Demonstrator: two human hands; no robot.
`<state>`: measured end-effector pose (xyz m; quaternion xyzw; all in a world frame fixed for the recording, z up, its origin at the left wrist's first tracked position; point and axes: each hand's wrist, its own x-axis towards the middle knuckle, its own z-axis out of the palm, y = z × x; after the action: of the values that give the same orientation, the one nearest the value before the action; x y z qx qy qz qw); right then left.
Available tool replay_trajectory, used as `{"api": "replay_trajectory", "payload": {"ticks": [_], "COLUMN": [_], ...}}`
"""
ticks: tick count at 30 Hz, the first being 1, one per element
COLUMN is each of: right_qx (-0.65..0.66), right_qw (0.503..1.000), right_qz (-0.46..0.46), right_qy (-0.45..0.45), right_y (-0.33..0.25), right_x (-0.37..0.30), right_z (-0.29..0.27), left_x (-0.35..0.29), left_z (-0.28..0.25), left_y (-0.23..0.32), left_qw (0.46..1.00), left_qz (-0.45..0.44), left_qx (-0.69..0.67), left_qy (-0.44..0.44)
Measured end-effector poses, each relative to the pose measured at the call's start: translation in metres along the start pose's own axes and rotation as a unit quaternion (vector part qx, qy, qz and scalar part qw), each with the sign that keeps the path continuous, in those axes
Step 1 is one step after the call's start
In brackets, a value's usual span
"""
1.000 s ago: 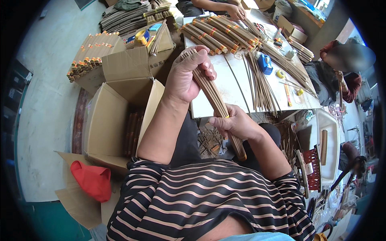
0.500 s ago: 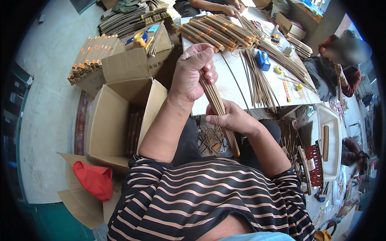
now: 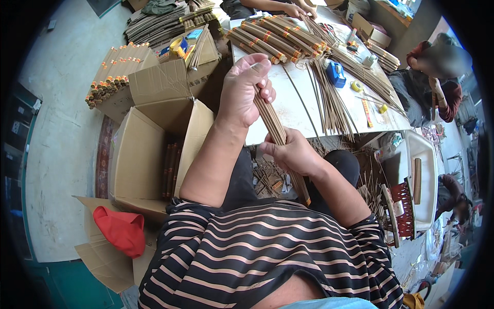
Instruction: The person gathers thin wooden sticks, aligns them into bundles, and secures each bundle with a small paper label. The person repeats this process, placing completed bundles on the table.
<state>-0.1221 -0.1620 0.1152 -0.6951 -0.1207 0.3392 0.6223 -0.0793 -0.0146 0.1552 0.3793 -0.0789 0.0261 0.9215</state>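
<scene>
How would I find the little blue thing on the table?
Start at the white table beyond the hands. Past the loose fan of thin sticks, toward its right side, sits a small blue tape dispenser. It is the only bright blue, chunky thing there; its neighbours are brown sticks and yellow tape rolls.

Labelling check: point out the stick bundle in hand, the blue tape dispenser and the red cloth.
stick bundle [image 3: 271,119], head view, mid-shaft between the two hands
blue tape dispenser [image 3: 336,73], head view, top of its body
red cloth [image 3: 121,230], head view, middle of the fabric

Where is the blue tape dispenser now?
The blue tape dispenser sits on the white table, upper right in the head view, beside loose sticks.
</scene>
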Motion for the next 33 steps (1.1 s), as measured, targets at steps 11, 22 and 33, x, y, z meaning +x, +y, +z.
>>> {"api": "replay_trajectory", "payload": {"ticks": [11, 22, 33], "right_qx": [-0.087, -0.044, -0.023], "right_qw": [0.985, 0.958, 0.98], "right_qz": [-0.134, -0.269, -0.19], "right_qy": [0.06, 0.088, 0.055], "right_y": [-0.006, -0.029, -0.052], "right_x": [0.013, 0.066, 0.033], "right_z": [-0.011, -0.035, -0.014], "left_x": [-0.003, 0.034, 0.021], "left_z": [0.033, 0.034, 0.045], "left_y": [0.014, -0.004, 0.022], "left_qw": [0.988, 0.928, 0.98], "left_qz": [0.126, 0.229, 0.089], "left_qx": [0.079, 0.282, 0.142], "left_qy": [-0.039, -0.083, -0.11]}}
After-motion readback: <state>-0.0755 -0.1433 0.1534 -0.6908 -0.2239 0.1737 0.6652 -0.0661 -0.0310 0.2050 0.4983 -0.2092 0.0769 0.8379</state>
